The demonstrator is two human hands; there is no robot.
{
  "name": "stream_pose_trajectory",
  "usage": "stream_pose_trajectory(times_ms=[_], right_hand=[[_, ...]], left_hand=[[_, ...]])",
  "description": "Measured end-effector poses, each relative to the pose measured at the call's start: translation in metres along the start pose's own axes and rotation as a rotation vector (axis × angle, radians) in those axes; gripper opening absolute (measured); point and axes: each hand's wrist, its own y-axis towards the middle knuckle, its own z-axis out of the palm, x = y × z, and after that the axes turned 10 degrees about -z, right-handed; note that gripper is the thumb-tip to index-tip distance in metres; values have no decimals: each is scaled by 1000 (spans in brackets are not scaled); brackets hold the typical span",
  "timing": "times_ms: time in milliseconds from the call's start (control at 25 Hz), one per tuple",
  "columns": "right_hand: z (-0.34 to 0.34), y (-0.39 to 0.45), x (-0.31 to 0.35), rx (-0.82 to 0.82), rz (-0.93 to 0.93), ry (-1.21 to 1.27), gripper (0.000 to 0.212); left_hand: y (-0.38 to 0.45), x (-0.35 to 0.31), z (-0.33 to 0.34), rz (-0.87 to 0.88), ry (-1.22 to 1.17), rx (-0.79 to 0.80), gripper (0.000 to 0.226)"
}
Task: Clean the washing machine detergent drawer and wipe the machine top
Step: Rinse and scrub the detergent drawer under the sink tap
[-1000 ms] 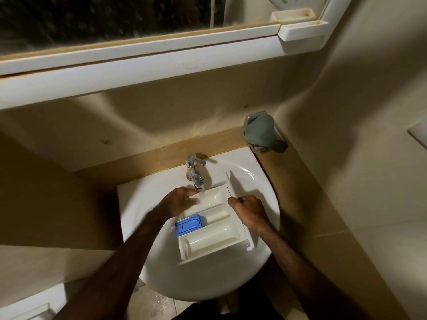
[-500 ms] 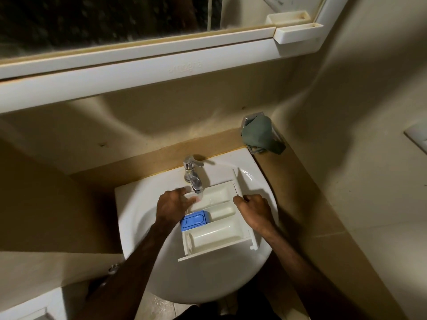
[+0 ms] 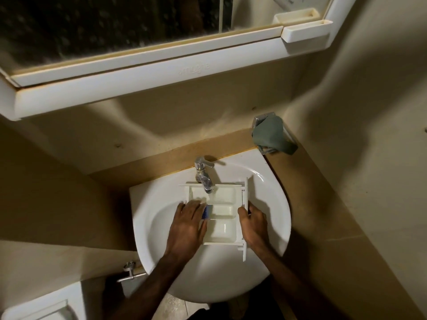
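Nearest, two bare forearms reach over the front rim of a white sink (image 3: pixel 161 245). The left hand (image 3: pixel 188 224) lies flat across the left side of the detergent drawer (image 3: pixel 223 218), its fingers fairly straight, covering most of a blue insert (image 3: pixel 207 211); the grip looks loose, pressing rather than closing. The right hand (image 3: pixel 253 221) curls round the drawer's front panel (image 3: pixel 245 227) at its right edge, thumb on the inner side, a firm closed grip. The drawer sits in the basin, its open compartments facing up, its far end under the spout of a chrome tap (image 3: pixel 203 175). Beyond, at the corner, a green cloth (image 3: pixel 272 137) hangs over a metal holder. Above runs a white mirror cabinet (image 3: pixel 161 72).
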Motion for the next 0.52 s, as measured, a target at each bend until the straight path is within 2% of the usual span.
stream_pose_trajectory(times_ms=[80, 280, 360, 520], right_hand=[[6, -1, -2, -1, 12, 62, 30], [15, -2, -6, -48, 20, 93, 31], [19, -3, -5, -55, 24, 84, 28], [17, -3, 1, -72, 30, 97, 30]], left_hand=[[12, 2, 2, 20, 139, 78, 50], [52, -8, -6, 42, 358, 279, 54], [55, -21, 0, 66, 304, 370, 56], [48, -43, 15, 83, 70, 406, 42]])
